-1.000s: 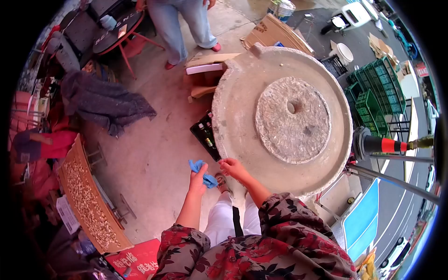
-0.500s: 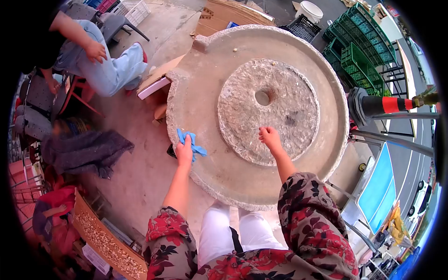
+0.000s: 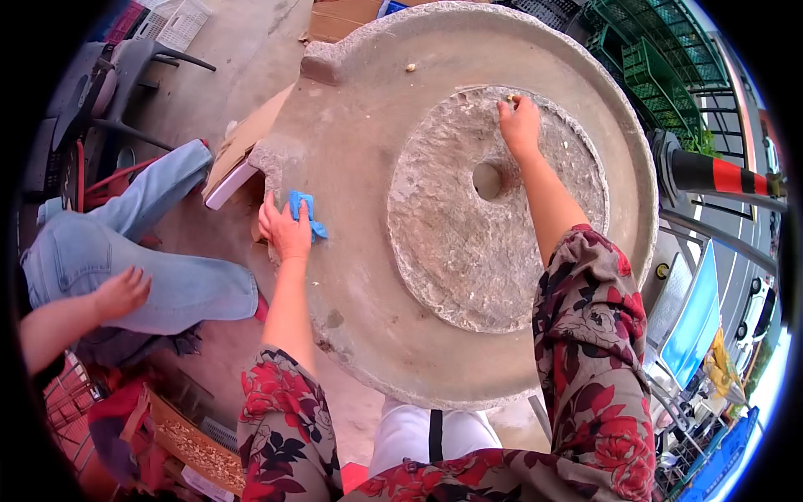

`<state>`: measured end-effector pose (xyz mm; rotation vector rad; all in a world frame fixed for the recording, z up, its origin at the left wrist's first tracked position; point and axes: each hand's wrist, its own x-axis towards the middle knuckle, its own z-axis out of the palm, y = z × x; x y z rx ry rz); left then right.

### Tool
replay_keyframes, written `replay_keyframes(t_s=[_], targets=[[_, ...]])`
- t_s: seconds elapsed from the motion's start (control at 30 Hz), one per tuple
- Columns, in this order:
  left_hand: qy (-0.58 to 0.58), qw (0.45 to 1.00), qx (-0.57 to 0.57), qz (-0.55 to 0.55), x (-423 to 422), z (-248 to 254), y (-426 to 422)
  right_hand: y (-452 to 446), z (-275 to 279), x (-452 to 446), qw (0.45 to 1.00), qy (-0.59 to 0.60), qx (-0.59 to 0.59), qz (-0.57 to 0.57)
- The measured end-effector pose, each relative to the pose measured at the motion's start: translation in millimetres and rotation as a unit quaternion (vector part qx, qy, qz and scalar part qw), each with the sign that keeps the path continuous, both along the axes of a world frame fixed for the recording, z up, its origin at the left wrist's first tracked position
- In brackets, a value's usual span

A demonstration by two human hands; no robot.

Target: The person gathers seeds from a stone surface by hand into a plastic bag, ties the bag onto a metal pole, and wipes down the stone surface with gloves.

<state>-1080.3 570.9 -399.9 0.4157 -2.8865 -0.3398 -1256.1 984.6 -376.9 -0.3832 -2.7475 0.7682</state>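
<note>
A round stone millstone with a hole off its middle lies in a wide, rimmed stone basin. My left hand is at the basin's left rim, its fingers around a crumpled blue glove that touches the basin floor. My right hand reaches over the far side of the millstone. Its thumb and fingers pinch a small yellowish piece, too small to name. Another small pale lump lies on the basin floor near the far rim.
Beside me on the left a person in jeans moves past, one hand showing. Cardboard stands against the basin's spout. Green crates and a traffic cone are at the right. A grey chair stands far left.
My right hand has moved away from me to the millstone's far edge. My left hand has shifted left with the blue glove. The person in jeans has got up from the seat and come closer.
</note>
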Motion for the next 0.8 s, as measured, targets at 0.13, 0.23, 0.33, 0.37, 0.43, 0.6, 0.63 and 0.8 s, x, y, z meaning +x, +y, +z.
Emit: replay_keyframes(t_s=[0.13,0.23,0.33,0.37,0.43,0.6,0.63,0.8], targets=[[-0.016,0.995,-0.095,0.008,-7,-1,11,4,-15,-41,0.994,-0.087,0.053,-0.041],[-0.042,0.994,-0.101,0.012,-6,3,13,1,-11,-54,0.986,-0.152,0.045,-0.046],[-0.061,0.994,-0.091,0.014,-10,9,17,-44,-9,-76,0.998,-0.016,0.039,0.038],[-0.064,0.994,-0.092,0.016,-12,9,16,-69,-12,-88,0.993,0.036,0.008,0.113],[-0.077,0.993,-0.093,0.015,-12,9,16,-117,-19,-102,0.982,0.058,-0.029,0.175],[-0.094,0.990,-0.105,0.015,-12,6,12,-171,-43,-116,0.989,-0.061,-0.002,0.138],[-0.095,0.990,-0.106,0.012,-10,4,14,-169,-47,-111,0.986,-0.038,-0.016,0.162],[-0.069,0.990,-0.124,0.013,-11,-1,18,-108,13,-43,0.753,-0.107,-0.646,0.068]])
